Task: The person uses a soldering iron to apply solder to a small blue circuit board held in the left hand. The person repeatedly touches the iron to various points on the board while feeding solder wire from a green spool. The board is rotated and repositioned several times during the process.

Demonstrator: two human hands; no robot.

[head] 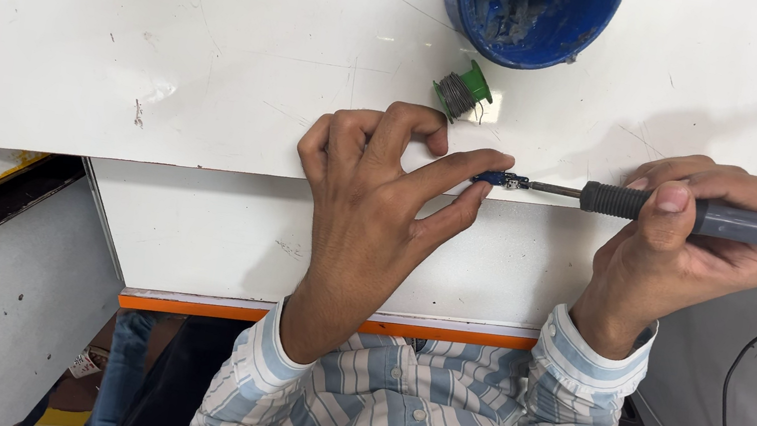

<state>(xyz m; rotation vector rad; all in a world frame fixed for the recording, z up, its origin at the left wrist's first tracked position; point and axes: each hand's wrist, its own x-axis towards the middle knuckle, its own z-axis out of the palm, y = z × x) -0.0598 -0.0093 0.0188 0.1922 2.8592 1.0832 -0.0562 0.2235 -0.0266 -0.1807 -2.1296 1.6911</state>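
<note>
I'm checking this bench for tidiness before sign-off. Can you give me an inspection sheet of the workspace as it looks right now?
Surface: white table, scratched, chipped at its left edge.
Job's things: small blue part; grey soldering iron, tip at the part.
Clutter: green solder spool; blue tub, grimy inside.
Hands: left hand pinches the part; right hand grips the iron.
Cables: black cable at lower right.
Surroundings: orange strip under the table edge; striped shirt sleeves.

2 hands (pixel 373 182), 1 soldering iron (pixel 702 216), 1 spool (pixel 464 91), 1 tub (pixel 530 9).
</note>
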